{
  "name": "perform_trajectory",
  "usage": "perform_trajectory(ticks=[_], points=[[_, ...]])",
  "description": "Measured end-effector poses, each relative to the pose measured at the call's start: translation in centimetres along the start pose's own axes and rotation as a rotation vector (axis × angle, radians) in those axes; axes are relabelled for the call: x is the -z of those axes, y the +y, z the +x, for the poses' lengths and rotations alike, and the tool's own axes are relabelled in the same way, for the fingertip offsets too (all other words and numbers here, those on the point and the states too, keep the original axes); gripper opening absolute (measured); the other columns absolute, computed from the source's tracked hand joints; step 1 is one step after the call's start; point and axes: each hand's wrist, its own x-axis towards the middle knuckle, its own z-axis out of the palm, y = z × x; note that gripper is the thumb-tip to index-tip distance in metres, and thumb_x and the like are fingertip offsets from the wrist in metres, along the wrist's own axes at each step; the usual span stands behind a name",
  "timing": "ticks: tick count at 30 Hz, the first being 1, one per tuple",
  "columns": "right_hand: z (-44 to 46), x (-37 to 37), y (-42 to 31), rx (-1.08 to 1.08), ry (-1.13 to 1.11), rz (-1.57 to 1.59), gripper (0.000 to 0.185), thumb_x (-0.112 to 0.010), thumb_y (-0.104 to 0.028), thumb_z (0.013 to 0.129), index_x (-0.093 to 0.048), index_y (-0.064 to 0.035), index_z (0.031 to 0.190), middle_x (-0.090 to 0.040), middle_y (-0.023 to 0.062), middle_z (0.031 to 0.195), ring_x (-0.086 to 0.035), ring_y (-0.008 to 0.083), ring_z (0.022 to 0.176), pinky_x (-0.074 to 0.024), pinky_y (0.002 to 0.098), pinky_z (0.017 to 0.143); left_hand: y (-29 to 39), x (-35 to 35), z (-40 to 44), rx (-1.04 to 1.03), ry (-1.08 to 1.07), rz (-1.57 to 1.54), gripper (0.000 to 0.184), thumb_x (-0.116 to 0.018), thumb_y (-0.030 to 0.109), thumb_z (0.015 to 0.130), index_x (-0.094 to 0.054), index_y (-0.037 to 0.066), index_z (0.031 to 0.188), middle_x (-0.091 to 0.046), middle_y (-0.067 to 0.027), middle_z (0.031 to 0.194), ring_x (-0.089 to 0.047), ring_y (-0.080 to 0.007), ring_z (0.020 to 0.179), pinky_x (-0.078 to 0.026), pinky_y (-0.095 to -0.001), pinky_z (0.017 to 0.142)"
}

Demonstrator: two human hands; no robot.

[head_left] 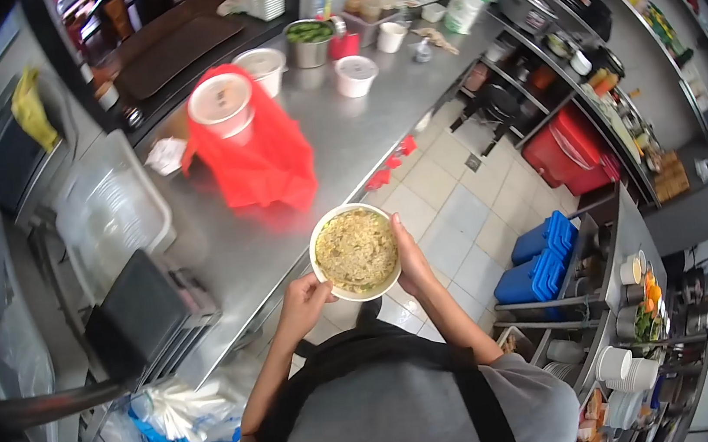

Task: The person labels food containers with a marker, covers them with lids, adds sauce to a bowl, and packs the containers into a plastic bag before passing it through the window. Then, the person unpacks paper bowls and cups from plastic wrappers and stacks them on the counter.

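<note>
Fingers of left hand (pixel 304 302) and right hand (pixel 412 258) clamp a bowl (pixel 364 296) of food (pixel 357 251) beyond the front edge of the counter (pixel 330 128). Red bag (pixel 269 165) rests near that edge.

Left hand (pixel 302 303) gripping, fingers curled; right hand (pixel 412 260) cupped, fingers partly hidden; forearms (pixel 457 321) bare, angled forward, converging.
</note>
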Motion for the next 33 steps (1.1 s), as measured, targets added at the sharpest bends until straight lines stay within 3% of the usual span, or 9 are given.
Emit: perform_trajectory(ticks=[5, 9, 13, 16, 18, 21, 23, 26, 33], points=[[0.5, 8.6, -2.1, 0.063, 0.094, 0.009, 0.053, -0.029, -0.044, 0.095, -0.04, -0.0037, 0.129, -0.045, 0.0127, 0.127, -0.044, 0.0211, 0.117, -0.0324, 0.0332, 0.1, -0.3, -7.1, 5.4, 0.052, -0.11, 0.001, 0.019, -0.051, 0.008, 0.083, -0.062, -0.007, 0.087, -0.062, -0.0058, 0.073, -0.058, -0.0093, 0.068, -0.05, -0.0253, 0.065], [0.4, 14.6, -4.1, 0.397, 0.281, -0.463, 0.047, -0.027, -0.037, 0.097, -0.046, -0.0037, 0.124, -0.047, 0.0119, 0.124, -0.045, 0.0198, 0.115, -0.0334, 0.0305, 0.097, -1.3, -13.2, 10.4, 0.105, -0.194, 0.027, 0.017, -0.053, 0.008, 0.082, -0.063, -0.005, 0.087, -0.062, -0.0039, 0.073, -0.057, -0.0082, 0.065, -0.049, -0.0241, 0.064], [0.9, 21.3, -7.0, 0.223, 0.253, -0.07, 0.048, -0.026, -0.037, 0.097, -0.044, -0.0038, 0.127, -0.049, 0.0133, 0.123, -0.046, 0.0199, 0.114, -0.035, 0.0311, 0.097, -1.6, -18.9, 14.1, 0.101, -0.326, 0.053, 0.017, -0.053, 0.008, 0.082, -0.064, -0.003, 0.088, -0.062, -0.0038, 0.074, -0.057, -0.0082, 0.065, -0.047, -0.023, 0.063], [3.2, 24.7, -7.9, 0.272, 0.274, -0.033, 0.051, -0.026, -0.04, 0.097, -0.04, -0.0037, 0.13, -0.047, 0.0138, 0.125, -0.045, 0.0203, 0.115, -0.0348, 0.0317, 0.098, -1.7, -21.8, 17.5, 0.153, -0.303, -0.012, 0.017, -0.053, 0.008, 0.083, -0.062, -0.006, 0.086, -0.061, -0.0069, 0.074, -0.058, -0.0109, 0.066, -0.05, -0.027, 0.066], [5.0, 25.7, -8.6, 0.282, 0.24, 0.006, 0.056, -0.026, -0.044, 0.096, -0.025, -0.0086, 0.138, -0.034, 0.0147, 0.136, -0.034, 0.0233, 0.125, -0.0257, 0.0352, 0.104, -0.1, -21.8, 19.1, 0.221, -0.253, -0.151, 0.019, -0.054, 0.009, 0.084, -0.061, -0.008, 0.087, -0.061, -0.01, 0.074, -0.059, -0.0135, 0.066, -0.054, -0.0326, 0.072], [7.8, 26.6, -9.8, 0.232, 0.094, 0.191, 0.061, -0.027, -0.05, 0.093, -0.009, -0.0197, 0.143, -0.01, 0.0148, 0.147, -0.014, 0.0282, 0.135, -0.0115, 0.0438, 0.108, 0.3, -20.8, 22.9, 0.232, -0.215, -0.294, 0.022, -0.05, 0.01, 0.085, -0.054, -0.003, 0.068, -0.061, -0.0146, 0.078, -0.064, -0.0238, 0.075, -0.054, -0.04, 0.075], [9.9, 27.3, -10.7, 0.186, 0.17, 0.113, 0.062, -0.028, -0.052, 0.092, -0.008, -0.0217, 0.143, -0.009, 0.0153, 0.147, -0.015, 0.0301, 0.134, -0.0114, 0.0468, 0.108, 2.0, -20.8, 25.6, 0.23, -0.219, -0.42, 0.025, -0.047, 0.007, 0.083, -0.046, 0.002, 0.059, -0.061, -0.0199, 0.085, -0.064, -0.0334, 0.085, -0.053, -0.0412, 0.078], [13.4, 29.0, -12.1, 0.158, 0.188, 0.074, 0.064, -0.032, -0.053, 0.091, -0.009, -0.0233, 0.143, -0.015, 0.0164, 0.145, -0.024, 0.0312, 0.131, -0.0177, 0.0487, 0.105, 1.8, -20.3, 31.9, 0.203, -0.083, -0.334, 0.023, -0.044, 0.006, 0.081, -0.046, 0.001, 0.059, -0.06, -0.0224, 0.088, -0.063, -0.0358, 0.085, -0.053, -0.0394, 0.078], [19.0, 35.8, -16.3, 0.111, 0.267, 0.115, 0.059, -0.035, -0.047, 0.092, -0.022, -0.0149, 0.139, -0.036, 0.0161, 0.135, -0.043, 0.0276, 0.119, -0.0327, 0.0424, 0.096, -0.5, -19.9, 48.0, 0.119, 0.152, -0.185, 0.025, -0.046, 0.014, 0.084, -0.054, -0.004, 0.07, -0.06, -0.0184, 0.087, -0.063, -0.0281, 0.083, -0.054, -0.0335, 0.072]])
